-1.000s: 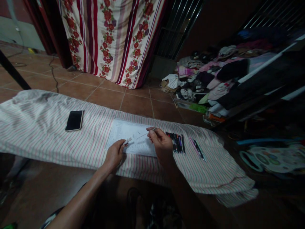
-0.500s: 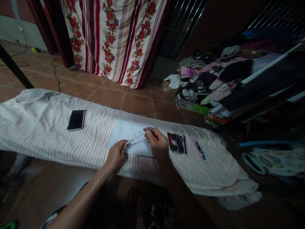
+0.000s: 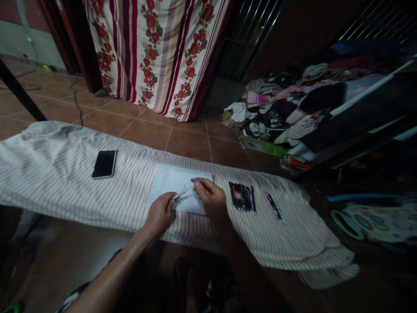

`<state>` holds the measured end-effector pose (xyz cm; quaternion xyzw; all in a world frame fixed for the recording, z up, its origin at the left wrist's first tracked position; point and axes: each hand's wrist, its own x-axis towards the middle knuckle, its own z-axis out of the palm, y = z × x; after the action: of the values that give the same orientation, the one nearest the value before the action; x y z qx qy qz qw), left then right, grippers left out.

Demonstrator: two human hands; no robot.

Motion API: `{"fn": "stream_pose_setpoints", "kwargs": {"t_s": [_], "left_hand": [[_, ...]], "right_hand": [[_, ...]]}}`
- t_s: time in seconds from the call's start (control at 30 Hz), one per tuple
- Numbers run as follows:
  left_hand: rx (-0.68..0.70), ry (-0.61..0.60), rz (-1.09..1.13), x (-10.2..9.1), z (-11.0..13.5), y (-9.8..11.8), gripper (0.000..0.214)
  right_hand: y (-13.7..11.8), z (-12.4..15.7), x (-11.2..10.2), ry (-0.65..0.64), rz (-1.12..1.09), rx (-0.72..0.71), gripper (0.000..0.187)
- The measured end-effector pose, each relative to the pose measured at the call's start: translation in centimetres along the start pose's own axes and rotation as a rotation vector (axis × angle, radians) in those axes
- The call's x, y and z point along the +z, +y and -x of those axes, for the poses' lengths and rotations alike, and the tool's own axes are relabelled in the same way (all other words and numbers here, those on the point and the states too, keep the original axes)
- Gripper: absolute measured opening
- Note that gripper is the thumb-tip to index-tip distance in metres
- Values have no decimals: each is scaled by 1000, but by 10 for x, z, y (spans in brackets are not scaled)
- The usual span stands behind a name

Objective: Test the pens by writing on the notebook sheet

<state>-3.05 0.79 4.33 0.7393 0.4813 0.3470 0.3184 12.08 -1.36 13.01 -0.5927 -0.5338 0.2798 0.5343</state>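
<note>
Over a white sheet of paper (image 3: 169, 180) on the striped cloth (image 3: 58, 182), my two hands hold a thin pale pen (image 3: 185, 191) between them. My left hand (image 3: 159, 213) pinches its lower end. My right hand (image 3: 210, 198) grips the upper end, fingers closed. Both hands rest at the paper's near edge.
A dark phone (image 3: 104, 164) lies on the cloth to the left. A row of several pens (image 3: 241, 195) and two more pens (image 3: 273, 205) lie to the right. A floral curtain (image 3: 156, 52) hangs behind. A heap of clothes (image 3: 286, 108) fills the back right, over tiled floor.
My right hand has slid left along the pen toward my left hand, closing the gap between them. The view shifted slightly.
</note>
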Motion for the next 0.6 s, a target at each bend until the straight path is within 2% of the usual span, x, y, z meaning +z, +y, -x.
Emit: {"fn": "stream_pose_setpoints", "kwargs": {"t_s": [0.3,0.47,0.6], "left_hand": [[-1,-28,45,1,0,3,28],[-18,-45,66,-2,0,8,27],[-50,-34,73,-6,-1,9,26]], "right_hand": [[16,3,13,-41,32,35,29],[24,6,17,-122,33,63,28],[27,5,18,-71,-47,107,35]]}}
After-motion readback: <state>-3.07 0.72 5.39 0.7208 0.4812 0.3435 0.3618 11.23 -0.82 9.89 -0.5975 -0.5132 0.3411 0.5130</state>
